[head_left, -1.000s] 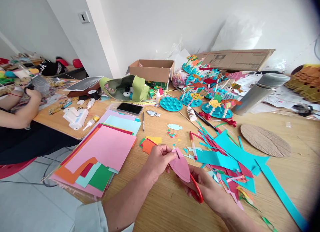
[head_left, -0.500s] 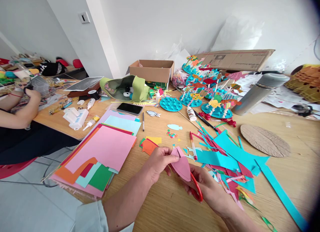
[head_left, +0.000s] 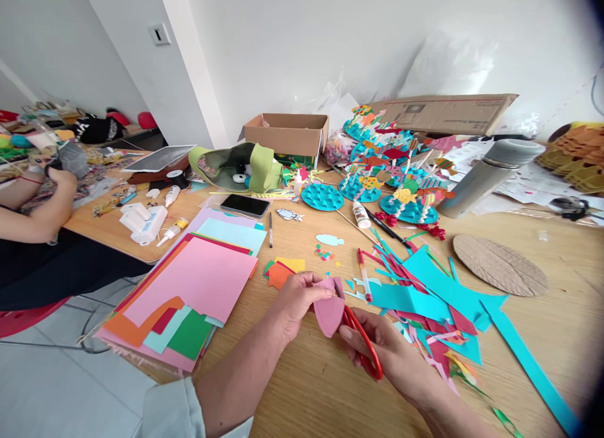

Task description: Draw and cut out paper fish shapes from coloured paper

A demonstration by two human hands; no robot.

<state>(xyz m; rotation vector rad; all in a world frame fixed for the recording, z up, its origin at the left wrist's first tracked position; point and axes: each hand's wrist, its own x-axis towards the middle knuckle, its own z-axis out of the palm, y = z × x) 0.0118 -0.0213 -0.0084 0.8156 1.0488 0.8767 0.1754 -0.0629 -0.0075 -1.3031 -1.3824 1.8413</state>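
Head view shows the left hand (head_left: 297, 303) pinching a pink, pointed-oval paper cutout (head_left: 329, 316) between thumb and fingers, held above the light brown wooden desk (head_left: 292, 400). The right hand (head_left: 380, 343) grips a pair of red-handled metal scissors (head_left: 367, 345), blades along the cutout's right edge. Orange, angular paper pieces (head_left: 280, 275) lie just beyond the left hand, a stack of coloured paper sheets (head_left: 198, 268) to its left; flat turquoise paper scraps (head_left: 410, 301) spread beyond the right hand
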